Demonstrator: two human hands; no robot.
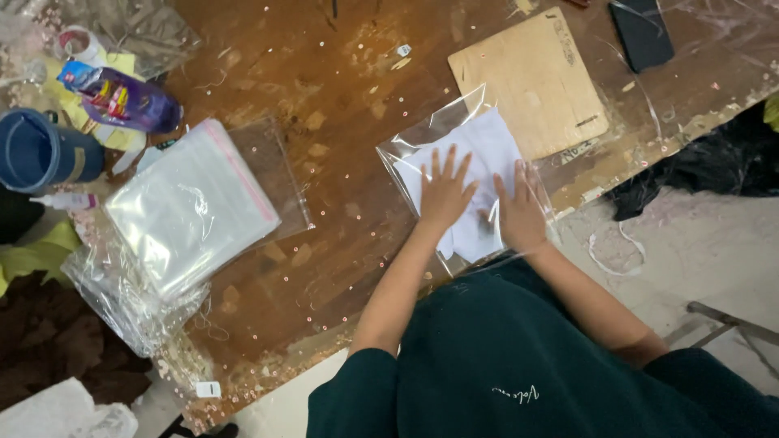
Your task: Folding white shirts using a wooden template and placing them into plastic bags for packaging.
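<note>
1. A clear plastic bag (466, 174) holding a folded white cloth (479, 162) lies flat at the near edge of the wooden bench (341, 122), right of centre.
2. The left hand (445, 191) rests palm down on the bag, fingers spread and straight; its grip is open, pressing rather than holding.
3. The right hand (519, 211) lies just beside it on the bag's right part, also flat with an open grip; its fingertips are slightly blurred, so their exact contact is uncertain.
4. A tan board (531, 81) lies just beyond the bag, touching or overlapped by its far corner.
5. A dark flat slab (641, 32) sits at the far right.
6. A stack of empty clear bags (191, 207) lies well apart on the left.
7. Farther left are a blue cup (36, 150) and a purple packet (122, 99).
8. Small pale specks are scattered over the bench.
</note>
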